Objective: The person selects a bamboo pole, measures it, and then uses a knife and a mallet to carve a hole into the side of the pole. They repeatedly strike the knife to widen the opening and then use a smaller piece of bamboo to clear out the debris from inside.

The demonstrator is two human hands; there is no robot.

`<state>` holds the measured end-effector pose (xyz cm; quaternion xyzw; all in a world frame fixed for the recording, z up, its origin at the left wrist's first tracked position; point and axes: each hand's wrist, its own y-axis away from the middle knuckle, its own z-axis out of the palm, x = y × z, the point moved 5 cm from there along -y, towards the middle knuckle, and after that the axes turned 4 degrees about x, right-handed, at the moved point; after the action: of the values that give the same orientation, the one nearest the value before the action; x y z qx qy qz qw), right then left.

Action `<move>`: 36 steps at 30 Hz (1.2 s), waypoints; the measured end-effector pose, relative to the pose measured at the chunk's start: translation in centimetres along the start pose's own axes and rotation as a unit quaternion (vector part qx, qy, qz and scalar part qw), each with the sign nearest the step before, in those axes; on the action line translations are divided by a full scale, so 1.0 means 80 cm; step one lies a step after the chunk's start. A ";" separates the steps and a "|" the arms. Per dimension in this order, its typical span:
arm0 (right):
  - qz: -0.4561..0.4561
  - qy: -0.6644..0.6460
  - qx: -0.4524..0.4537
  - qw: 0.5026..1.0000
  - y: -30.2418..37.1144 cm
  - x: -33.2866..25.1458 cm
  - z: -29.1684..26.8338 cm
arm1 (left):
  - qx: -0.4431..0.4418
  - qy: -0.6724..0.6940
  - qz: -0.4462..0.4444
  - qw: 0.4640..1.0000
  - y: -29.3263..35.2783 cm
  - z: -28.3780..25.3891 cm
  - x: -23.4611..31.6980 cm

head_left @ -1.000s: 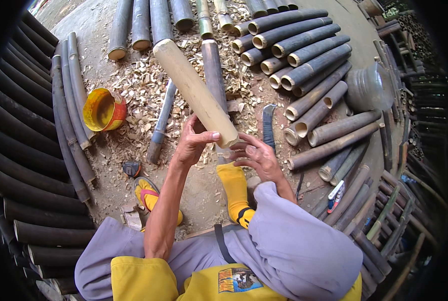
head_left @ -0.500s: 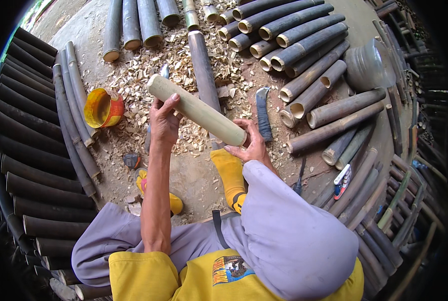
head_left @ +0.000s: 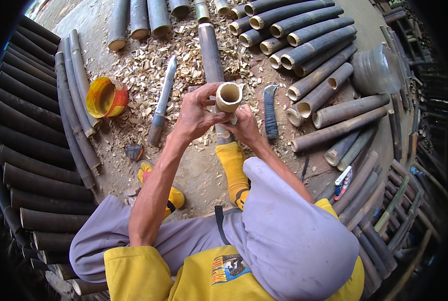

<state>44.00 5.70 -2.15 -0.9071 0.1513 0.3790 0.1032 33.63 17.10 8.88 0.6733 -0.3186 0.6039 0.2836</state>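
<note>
A pale, scraped bamboo tube (head_left: 228, 103) is held up in front of me, its hollow end tilted toward me. My left hand (head_left: 200, 111) wraps round it from the left. On the other side, the fingers of my right hand (head_left: 246, 123) close on it lower down. Most of the tube's length is hidden behind its near end. Beneath it a dark bamboo pole (head_left: 212, 55) runs away from my yellow-socked foot. Left of my hands lies a long blade with a handle (head_left: 162, 100); to the right is a curved knife with a wrapped handle (head_left: 269, 111).
Wood chips (head_left: 148, 65) cover the ground. A yellow and red bucket (head_left: 117, 100) stands at left, near a tape measure (head_left: 133, 152). Dark bamboo tubes (head_left: 314, 47) are piled at right, and a row of poles (head_left: 43, 173) lines the left. A clear plastic container (head_left: 377, 70) sits far right.
The bamboo tube has swung from lying crosswise to pointing its open end at me. Both hands have shifted closer together around it, and the long blade at left is now uncovered.
</note>
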 end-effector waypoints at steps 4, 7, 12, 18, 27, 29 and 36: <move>-0.067 0.000 0.020 0.998 -0.008 -0.009 -0.022 | 0.025 -0.002 0.016 1.000 0.009 0.003 -0.001; -0.001 -0.080 0.031 0.996 -0.064 -0.084 -0.113 | 0.035 -0.009 -0.005 0.999 0.018 -0.007 -0.002; -0.263 -0.034 0.218 0.939 -0.086 -0.288 -0.254 | 0.026 -0.060 0.011 0.998 0.020 -0.008 0.011; -0.137 0.177 -0.111 0.968 -0.094 -0.201 -0.088 | 0.069 -0.043 0.061 0.995 0.021 -0.002 -0.019; -0.199 -0.009 0.033 0.979 -0.106 -0.205 -0.129 | 0.020 0.003 -0.040 0.999 0.029 -0.016 -0.021; -0.151 -0.107 0.086 0.979 -0.103 -0.204 -0.169 | 0.072 0.064 -0.037 0.995 0.037 -0.033 -0.031; 0.123 0.053 0.105 0.985 -0.007 0.018 -0.128 | 0.133 0.145 -0.001 0.980 0.026 -0.044 -0.013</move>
<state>51.94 2.87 3.93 -0.8844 0.3060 0.3225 0.1420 29.72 18.58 8.22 0.6102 -0.1904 0.7322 0.2353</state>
